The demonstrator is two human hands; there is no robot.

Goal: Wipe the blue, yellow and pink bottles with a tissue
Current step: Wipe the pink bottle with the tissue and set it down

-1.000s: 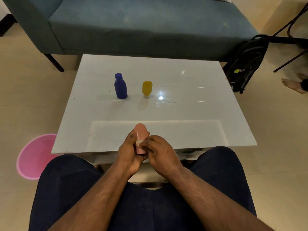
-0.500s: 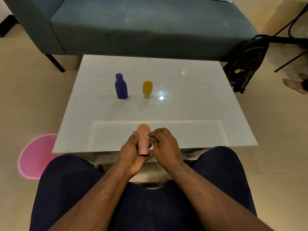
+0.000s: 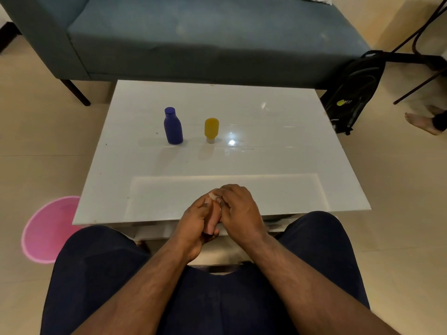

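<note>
The blue bottle (image 3: 173,126) stands upright, cap on top, at eleven o'clock on the white table; the yellow bottle (image 3: 211,129) stands cap-down just beside it, at its three o'clock, apart. The pink bottle (image 3: 213,215) is at six o'clock, mostly hidden between both hands, a bit of white tissue (image 3: 213,196) pressed on its top

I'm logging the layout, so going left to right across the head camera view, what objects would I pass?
Round pink mat on the floor → dark blue plastic bottle → yellow upside-down bottle → black backpack leaning by the sofa → bare foot.
</note>
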